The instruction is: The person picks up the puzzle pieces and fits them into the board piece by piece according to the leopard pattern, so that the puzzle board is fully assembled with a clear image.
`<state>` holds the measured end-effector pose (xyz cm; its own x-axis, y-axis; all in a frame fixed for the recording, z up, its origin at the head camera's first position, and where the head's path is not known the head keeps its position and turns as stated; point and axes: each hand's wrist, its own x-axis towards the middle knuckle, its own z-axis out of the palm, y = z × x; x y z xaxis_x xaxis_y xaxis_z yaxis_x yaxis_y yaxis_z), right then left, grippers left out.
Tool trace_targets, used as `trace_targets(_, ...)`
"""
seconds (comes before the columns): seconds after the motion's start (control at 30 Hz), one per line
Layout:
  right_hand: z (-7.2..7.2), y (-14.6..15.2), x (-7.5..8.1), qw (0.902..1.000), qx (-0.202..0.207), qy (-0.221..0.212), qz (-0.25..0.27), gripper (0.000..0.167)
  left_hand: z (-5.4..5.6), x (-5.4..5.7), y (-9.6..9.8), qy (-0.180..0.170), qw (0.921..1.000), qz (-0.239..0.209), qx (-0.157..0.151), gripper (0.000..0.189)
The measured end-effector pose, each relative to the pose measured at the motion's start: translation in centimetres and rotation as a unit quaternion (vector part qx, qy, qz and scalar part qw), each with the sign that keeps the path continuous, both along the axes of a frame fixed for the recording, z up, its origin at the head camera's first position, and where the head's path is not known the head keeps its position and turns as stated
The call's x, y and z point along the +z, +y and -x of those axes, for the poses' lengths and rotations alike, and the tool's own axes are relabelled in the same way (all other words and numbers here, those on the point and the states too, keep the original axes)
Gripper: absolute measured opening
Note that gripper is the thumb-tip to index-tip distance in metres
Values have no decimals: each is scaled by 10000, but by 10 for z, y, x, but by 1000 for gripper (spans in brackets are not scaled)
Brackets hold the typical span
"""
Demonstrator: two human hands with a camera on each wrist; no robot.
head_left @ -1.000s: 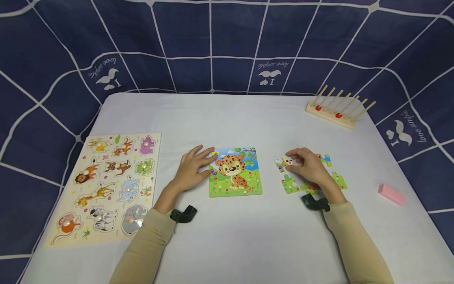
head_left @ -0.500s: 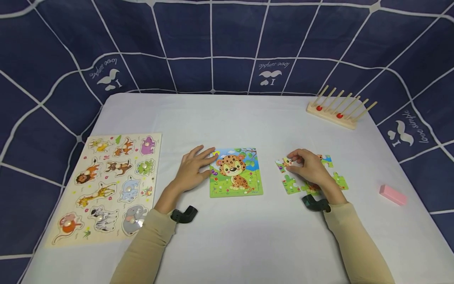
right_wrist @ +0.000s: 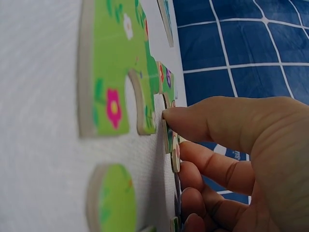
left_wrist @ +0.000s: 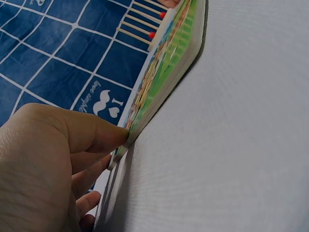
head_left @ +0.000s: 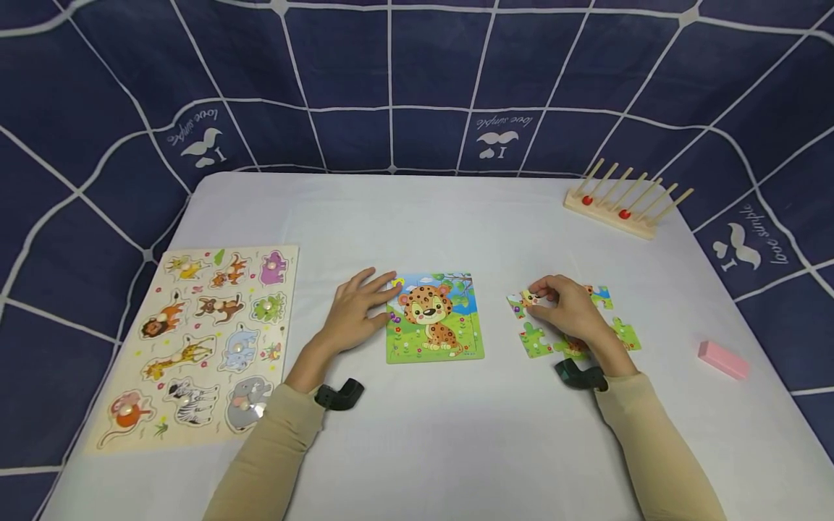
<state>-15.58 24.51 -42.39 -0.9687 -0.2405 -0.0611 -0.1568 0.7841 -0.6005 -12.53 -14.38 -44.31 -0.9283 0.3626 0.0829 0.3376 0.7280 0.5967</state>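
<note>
A square leopard picture puzzle (head_left: 435,325) lies flat in the middle of the white table. My left hand (head_left: 353,311) rests at its left edge with the fingers spread, and in the left wrist view the thumb (left_wrist: 104,135) touches the board's side. To the right, my right hand (head_left: 572,311) pinches a jigsaw piece (head_left: 528,298) with part of the leopard's face, thumb on the near side and fingers beyond. Around that hand lie several loose pieces, among them a green one (head_left: 534,341) in front and another (head_left: 627,334) to the right. The palm hides some pieces.
A large animal knob puzzle board (head_left: 195,347) covers the table's left side. At the back right stands a wooden peg rack (head_left: 609,212) with two red beads. A pink block (head_left: 723,359) sits near the right edge. Blue checked cloth (head_left: 430,79) hangs behind.
</note>
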Motion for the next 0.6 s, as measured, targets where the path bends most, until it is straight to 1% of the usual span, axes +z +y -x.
trace_targets(0.23,-1,-2,0,10000,-65,49,-22,27,0,0,0,10,10000,-19,6,50)
trace_targets(0.47,-2,-4,1,9997,-87,224,-110,24,0,0,0,0,10000,-34,15,50)
trace_targets(0.6,-3,-3,2,9996,-94,240,-132,23,0,-1,0,23,10000,-19,-3,50)
